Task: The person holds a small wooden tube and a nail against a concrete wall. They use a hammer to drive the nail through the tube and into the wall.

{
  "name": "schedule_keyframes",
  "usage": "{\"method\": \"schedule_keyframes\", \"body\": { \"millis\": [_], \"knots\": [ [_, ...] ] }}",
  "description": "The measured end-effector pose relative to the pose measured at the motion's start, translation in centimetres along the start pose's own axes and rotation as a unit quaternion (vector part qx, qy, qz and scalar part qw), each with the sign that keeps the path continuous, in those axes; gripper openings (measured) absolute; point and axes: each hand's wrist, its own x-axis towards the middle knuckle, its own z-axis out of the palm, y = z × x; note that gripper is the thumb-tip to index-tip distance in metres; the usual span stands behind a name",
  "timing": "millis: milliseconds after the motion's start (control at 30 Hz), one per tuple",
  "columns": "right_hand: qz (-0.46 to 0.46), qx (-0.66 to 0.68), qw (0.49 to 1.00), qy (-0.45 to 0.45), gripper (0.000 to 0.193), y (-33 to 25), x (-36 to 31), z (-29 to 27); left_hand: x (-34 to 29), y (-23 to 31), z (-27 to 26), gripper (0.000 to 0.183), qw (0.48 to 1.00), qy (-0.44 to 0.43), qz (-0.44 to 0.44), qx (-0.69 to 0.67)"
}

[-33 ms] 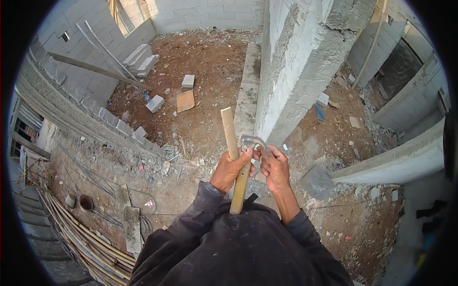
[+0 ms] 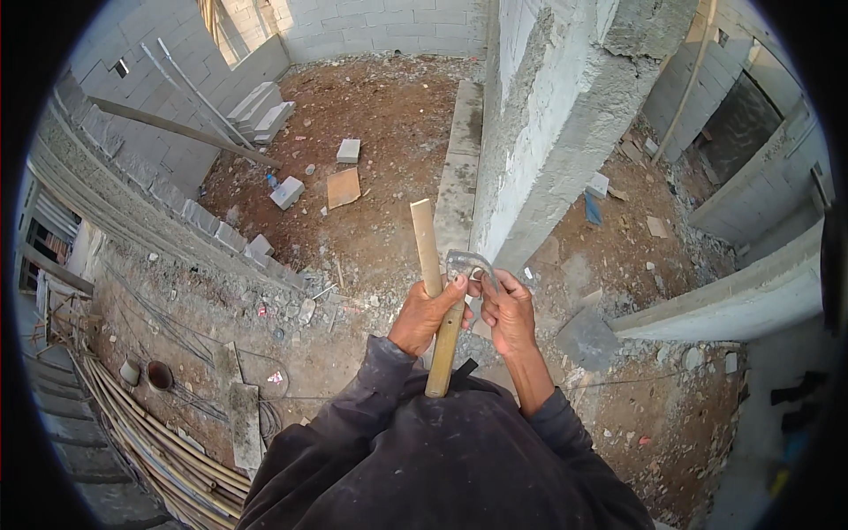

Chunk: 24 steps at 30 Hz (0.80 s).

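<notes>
My left hand point(image 2: 422, 320) is wrapped round a claw hammer point(image 2: 444, 352), its yellowish handle pointing down toward my chest and its grey metal head uppermost. Pressed in the same grip is a flat, pale wooden strip point(image 2: 426, 237), which sticks up past my thumb. My right hand point(image 2: 511, 316) is closed beside the hammer head, thumb and fingers pinched together at the claw side. Whatever lies between those fingertips is too small to make out. Dark sleeves cover both my forearms.
A rough plastered column point(image 2: 556, 132) rises just ahead to the right. Pale blocks point(image 2: 349, 150) and a tan board piece point(image 2: 343, 187) lie on the dirt. Long poles point(image 2: 168, 442) and a rusty can point(image 2: 160, 375) are at lower left. A low wall point(image 2: 733, 291) curves along the right.
</notes>
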Motion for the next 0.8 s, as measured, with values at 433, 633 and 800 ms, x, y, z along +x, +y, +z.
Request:
{"method": "schedule_keyframes", "body": {
  "millis": [433,633,800],
  "knots": [
    [0.048,-0.068,0.996,-0.006,0.031,1.9,-1.7,-0.1,0.7,-1.5,-1.1,0.043,0.999,0.023,0.012,-0.024],
    [0.063,-0.241,0.96,-0.125,0.053,5.3,-3.8,-0.9,2.4,1.0,1.0,0.036,0.984,0.115,0.132,-0.005],
    [-0.059,-0.137,0.975,-0.166,0.05,0.2,-3.8,3.4,3.0,3.7,3.7,0.038,0.97,0.093,0.223,0.006]
  ]
}}
